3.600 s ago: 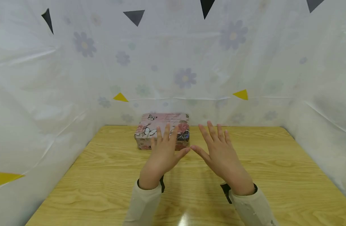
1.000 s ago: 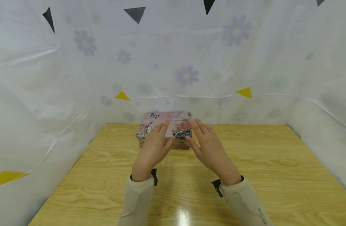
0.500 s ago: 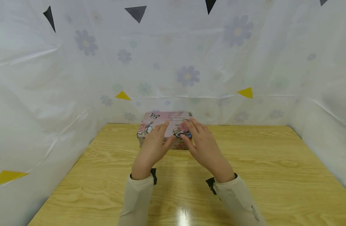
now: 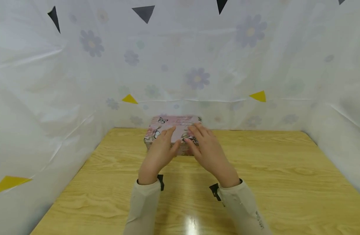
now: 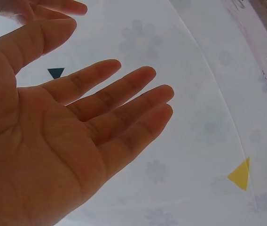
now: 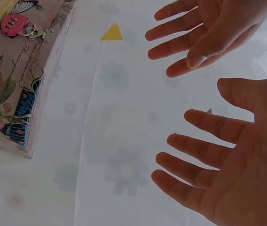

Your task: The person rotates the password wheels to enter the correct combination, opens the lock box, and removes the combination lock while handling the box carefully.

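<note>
A flowered, butterfly-printed pink box (image 4: 180, 129) stands closed at the back of the wooden table, partly covered by the hands in the head view. My left hand (image 4: 160, 150) is in front of its left half, palm away from me, fingers extended. To the right, my right hand (image 4: 208, 151) is held the same way, thumb apart from its fingers. Both wrist views show bare palms, the left palm (image 5: 44, 136) and the right palm (image 6: 246, 174), holding nothing and apart from the box. A pink combination padlock (image 6: 15, 25) hangs at the metal clasp (image 6: 43, 35) on the box's front.
The wooden table (image 4: 271, 169) extends around the box and under the arms. White flower-printed sheeting (image 4: 174, 58) encloses the back and sides. Yellow triangles (image 4: 258, 96) and dark triangles (image 4: 144, 13) are stuck on it.
My right hand has moved left, closer to the left hand and over more of the box in view. The fingers of both hands were spread wider at first. The box has stayed put.
</note>
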A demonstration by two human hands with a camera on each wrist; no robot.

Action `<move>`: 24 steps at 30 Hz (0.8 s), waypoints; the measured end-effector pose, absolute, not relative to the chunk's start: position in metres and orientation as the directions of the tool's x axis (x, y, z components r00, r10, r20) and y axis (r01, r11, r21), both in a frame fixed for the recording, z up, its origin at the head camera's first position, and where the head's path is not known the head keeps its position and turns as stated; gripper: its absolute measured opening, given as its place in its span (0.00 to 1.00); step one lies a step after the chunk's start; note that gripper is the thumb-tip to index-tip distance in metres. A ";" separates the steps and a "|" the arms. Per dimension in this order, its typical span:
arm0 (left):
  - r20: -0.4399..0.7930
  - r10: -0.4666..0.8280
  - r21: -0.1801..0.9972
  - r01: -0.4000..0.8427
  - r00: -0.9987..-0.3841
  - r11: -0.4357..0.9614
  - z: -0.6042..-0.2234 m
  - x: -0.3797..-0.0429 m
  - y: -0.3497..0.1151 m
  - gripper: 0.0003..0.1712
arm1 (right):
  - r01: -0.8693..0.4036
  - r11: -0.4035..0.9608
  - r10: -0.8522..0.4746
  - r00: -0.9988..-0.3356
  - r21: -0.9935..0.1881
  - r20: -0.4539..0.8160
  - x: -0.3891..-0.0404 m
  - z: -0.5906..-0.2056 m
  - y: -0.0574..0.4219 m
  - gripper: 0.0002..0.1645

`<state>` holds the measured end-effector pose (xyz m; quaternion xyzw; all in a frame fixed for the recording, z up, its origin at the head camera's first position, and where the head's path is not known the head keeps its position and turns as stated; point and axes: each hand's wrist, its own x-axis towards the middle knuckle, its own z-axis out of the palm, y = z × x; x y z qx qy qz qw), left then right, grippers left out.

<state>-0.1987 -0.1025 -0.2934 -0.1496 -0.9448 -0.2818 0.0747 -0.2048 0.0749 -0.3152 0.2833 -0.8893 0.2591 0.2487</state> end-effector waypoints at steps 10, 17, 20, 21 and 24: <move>0.172 0.209 0.525 0.269 -0.963 0.807 -0.301 -0.206 -0.105 0.32 | -0.616 0.691 -0.383 -0.756 -0.378 0.531 -0.208 -0.319 0.070 0.26; 0.167 0.205 0.516 0.263 -0.964 0.815 -0.303 -0.209 -0.109 0.32 | -0.611 0.679 -0.390 -0.770 -0.407 0.504 -0.215 -0.325 0.067 0.27; 0.167 0.206 0.509 0.263 -0.964 0.820 -0.303 -0.211 -0.110 0.32 | -0.622 0.665 -0.395 -0.763 -0.413 0.511 -0.219 -0.327 0.066 0.26; 0.165 0.205 0.509 0.262 -0.965 0.820 -0.304 -0.212 -0.111 0.32 | -0.626 0.660 -0.399 -0.760 -0.415 0.513 -0.219 -0.328 0.066 0.26; 0.148 0.200 0.515 0.248 -0.969 0.820 -0.305 -0.214 -0.111 0.31 | -0.631 0.653 -0.418 -0.761 -0.419 0.496 -0.222 -0.331 0.065 0.26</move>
